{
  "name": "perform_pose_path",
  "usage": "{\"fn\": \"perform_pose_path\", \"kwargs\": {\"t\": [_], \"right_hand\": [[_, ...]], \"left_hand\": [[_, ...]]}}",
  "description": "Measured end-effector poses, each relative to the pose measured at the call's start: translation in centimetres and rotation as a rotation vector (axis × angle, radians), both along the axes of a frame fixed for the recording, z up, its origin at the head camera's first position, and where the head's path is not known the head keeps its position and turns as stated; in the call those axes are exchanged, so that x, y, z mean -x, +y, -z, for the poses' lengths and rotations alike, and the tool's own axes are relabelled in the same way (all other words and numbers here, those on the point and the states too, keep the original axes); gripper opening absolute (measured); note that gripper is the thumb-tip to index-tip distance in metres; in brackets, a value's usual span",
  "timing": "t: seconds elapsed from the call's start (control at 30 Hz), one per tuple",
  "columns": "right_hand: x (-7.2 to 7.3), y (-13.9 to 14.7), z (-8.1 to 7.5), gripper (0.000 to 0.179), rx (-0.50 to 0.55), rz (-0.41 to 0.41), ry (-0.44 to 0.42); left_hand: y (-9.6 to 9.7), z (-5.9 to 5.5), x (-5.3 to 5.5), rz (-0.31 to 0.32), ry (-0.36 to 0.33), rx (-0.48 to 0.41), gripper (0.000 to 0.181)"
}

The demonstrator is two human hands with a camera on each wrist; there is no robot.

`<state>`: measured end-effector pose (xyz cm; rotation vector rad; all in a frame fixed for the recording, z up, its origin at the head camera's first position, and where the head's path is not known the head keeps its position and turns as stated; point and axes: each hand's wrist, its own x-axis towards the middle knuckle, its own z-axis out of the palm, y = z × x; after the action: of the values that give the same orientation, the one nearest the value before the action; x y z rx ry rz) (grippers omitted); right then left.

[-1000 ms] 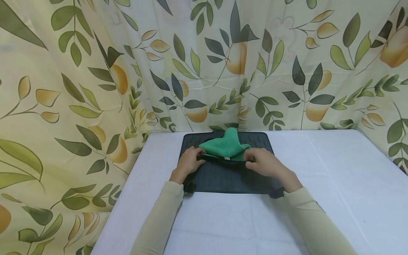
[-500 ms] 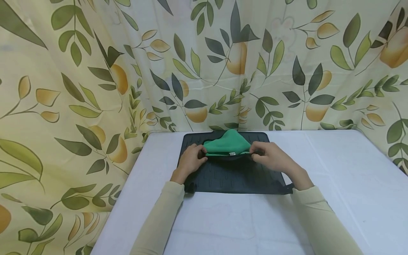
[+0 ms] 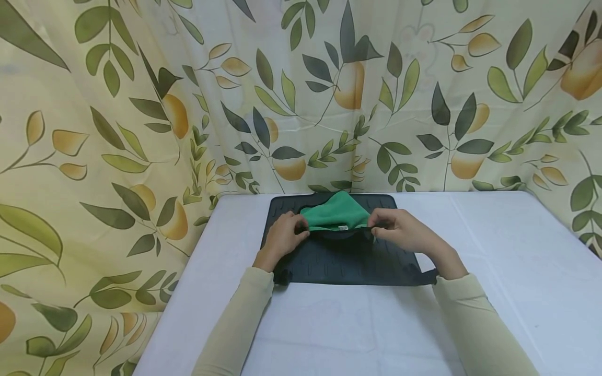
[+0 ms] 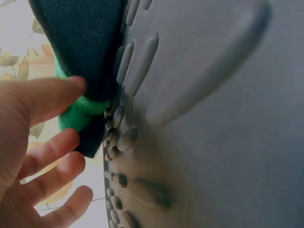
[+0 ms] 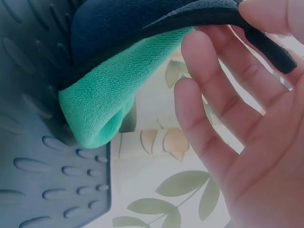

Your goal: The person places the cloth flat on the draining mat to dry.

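Cloth, drawn out between two hands over the far part of the dark, studded mat, and look at that near edge! A second ago it bunched into lobes with a flap flopping beside the right hand; now that hand has moved outward, the flap is gone, and the green face rises to one broad peak. The small white label has slid across with it. Since the last half second, very little: the left hand has edged inward a touch, and the dark border dips slightly in the middle. For the work, that seems to mean an edge better spread than it was, under control at both ends, though not pulled fully taut. And the fingers? Right thumb and forefinger pinch the dark border, the other fingers loose and spread below it. On the left, the thumb presses at the cloth's other end in what looks like a pinch, the forefinger's part in it hard to make out, the remaining fingers relaxed and holding nothing. From the right wrist, a dark blue side shows against a green fold; whether that's one two-toned piece or two layers, no telling from here.
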<state>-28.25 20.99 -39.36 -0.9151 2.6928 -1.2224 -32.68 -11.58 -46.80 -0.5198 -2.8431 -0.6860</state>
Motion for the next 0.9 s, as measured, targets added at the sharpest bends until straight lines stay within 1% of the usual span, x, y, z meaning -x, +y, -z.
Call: {"fn": "perform_pose_path", "kwargs": {"t": [0.07, 0.13, 0.23, 0.4, 0.57, 0.7, 0.9], "right_hand": [[0.0, 0.0, 0.0, 0.014, 0.006, -0.008, -0.012], [-0.1, 0.0, -0.1, 0.014, 0.014, -0.019, -0.027], [-0.1, 0.2, -0.1, 0.013, 0.006, -0.03, -0.037], [0.1, 0.8, 0.0, 0.014, -0.056, -0.017, -0.012], [0.1, 1.4, 0.0, 0.012, -0.098, 0.013, -0.03], [0.2, 2.0, 0.0, 0.012, -0.129, 0.03, -0.027], [0.1, 2.5, -0.4, 0.014, -0.14, 0.048, -0.027]], "left_hand": [[0.1, 0.0, 0.0, 0.021, -0.018, -0.003, 0.022], [0.1, 0.0, 0.0, 0.035, -0.027, -0.005, 0.024], [0.2, -0.1, 0.0, 0.046, -0.016, 0.0, 0.019], [0.0, -0.2, 0.1, 0.05, 0.012, 0.003, 0.015], [-0.3, -0.3, 0.2, 0.038, 0.02, -0.003, 0.011], [-0.4, -0.5, 0.2, 0.033, 0.036, 0.003, 0.01], [-0.7, -1.1, 0.2, 0.007, 0.081, -0.058, 0.012]]}}
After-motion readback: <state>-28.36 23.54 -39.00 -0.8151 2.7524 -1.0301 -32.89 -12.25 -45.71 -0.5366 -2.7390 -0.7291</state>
